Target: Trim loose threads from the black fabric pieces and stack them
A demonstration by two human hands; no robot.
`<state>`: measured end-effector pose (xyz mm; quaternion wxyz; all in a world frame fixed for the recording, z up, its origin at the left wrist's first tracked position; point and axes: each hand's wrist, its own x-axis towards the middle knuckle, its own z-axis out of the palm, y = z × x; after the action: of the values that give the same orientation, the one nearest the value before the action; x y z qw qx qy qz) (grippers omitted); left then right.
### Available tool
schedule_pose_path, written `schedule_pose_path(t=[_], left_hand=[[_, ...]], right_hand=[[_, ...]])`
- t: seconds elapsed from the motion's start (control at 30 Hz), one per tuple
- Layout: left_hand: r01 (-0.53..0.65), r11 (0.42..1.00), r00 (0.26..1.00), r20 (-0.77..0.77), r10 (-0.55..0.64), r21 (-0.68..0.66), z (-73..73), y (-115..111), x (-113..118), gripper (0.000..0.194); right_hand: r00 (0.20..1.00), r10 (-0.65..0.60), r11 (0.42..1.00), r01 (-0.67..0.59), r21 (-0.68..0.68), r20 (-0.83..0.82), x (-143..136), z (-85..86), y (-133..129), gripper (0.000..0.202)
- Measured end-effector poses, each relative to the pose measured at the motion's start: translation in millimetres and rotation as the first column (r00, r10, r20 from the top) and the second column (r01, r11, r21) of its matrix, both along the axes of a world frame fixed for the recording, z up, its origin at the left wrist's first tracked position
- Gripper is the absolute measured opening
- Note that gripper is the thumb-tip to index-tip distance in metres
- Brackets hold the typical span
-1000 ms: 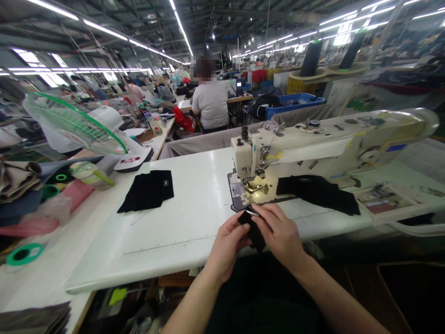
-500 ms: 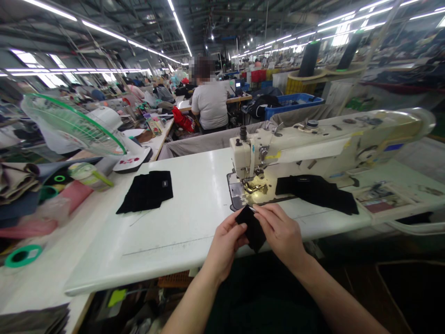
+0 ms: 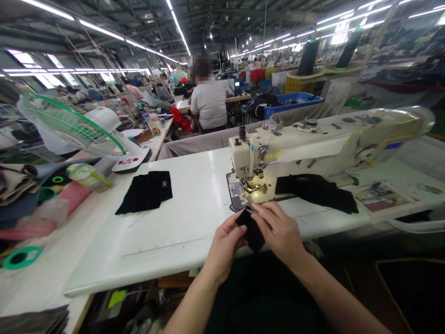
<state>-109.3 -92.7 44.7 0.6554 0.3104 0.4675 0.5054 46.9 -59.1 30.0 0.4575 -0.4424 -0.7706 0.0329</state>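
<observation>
A small black fabric piece (image 3: 254, 233) is held near the front edge of the white table (image 3: 194, 199). My left hand (image 3: 227, 234) pinches its left side between thumb and fingers. My right hand (image 3: 278, 229) has closed fingers at its upper right corner, where a small pale or metallic sliver shows, too small to make out. Just beyond my hands stands the sewing machine (image 3: 243, 155), its needle area lit. More black fabric (image 3: 318, 191) lies to the right of the needle, and a black stack with a small label (image 3: 146, 192) lies at the left.
A green-rimmed fan (image 3: 73, 125) stands at the back left, above a cup (image 3: 88, 176) and a green tape roll (image 3: 21, 257). An open parts tray (image 3: 385, 199) is at the right. A seated person (image 3: 208, 104) faces away beyond the table.
The fingers of my right hand have shifted slightly left at the fabric's upper corner. My left hand keeps its hold, and the view has moved a little.
</observation>
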Motion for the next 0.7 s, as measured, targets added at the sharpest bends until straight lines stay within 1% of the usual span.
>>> schedule_pose_path(t=[0.27,0.37,0.43,0.53,0.6,0.7], left_hand=[[0.001,1.0,1.0,-0.02,-0.001,-0.008,0.3,0.2,2.4,0.041],[0.009,1.0,1.0,0.011,-0.009,0.009,1.4,-0.3,3.5,0.04],[-0.006,0.999,1.0,0.028,0.005,0.042,1.8,0.5,3.6,0.035],[-0.058,0.995,0.998,-0.009,0.058,0.075,1.4,2.7,3.3,0.027],[-0.069,0.996,0.997,-0.021,0.07,0.061,0.9,3.6,3.2,0.026],[-0.065,0.997,0.998,0.001,0.065,0.032,0.7,3.4,3.3,0.03]], right_hand=[[1.0,0.006,1.0,-0.007,-0.007,-0.029,-0.7,0.2,-0.7,0.028],[0.999,0.01,1.0,-0.011,-0.017,-0.05,-2.0,0.1,-2.8,0.028],[0.999,0.02,1.0,-0.021,-0.024,-0.047,-2.8,0.2,-4.7,0.028],[0.999,0.043,0.999,-0.043,-0.007,-0.03,-4.2,0.5,-7.0,0.028],[0.999,0.046,0.999,-0.046,0.017,-0.021,-5.0,0.7,-7.9,0.028],[0.999,0.04,0.998,-0.04,0.043,-0.007,-6.2,-0.1,-8.5,0.027]])
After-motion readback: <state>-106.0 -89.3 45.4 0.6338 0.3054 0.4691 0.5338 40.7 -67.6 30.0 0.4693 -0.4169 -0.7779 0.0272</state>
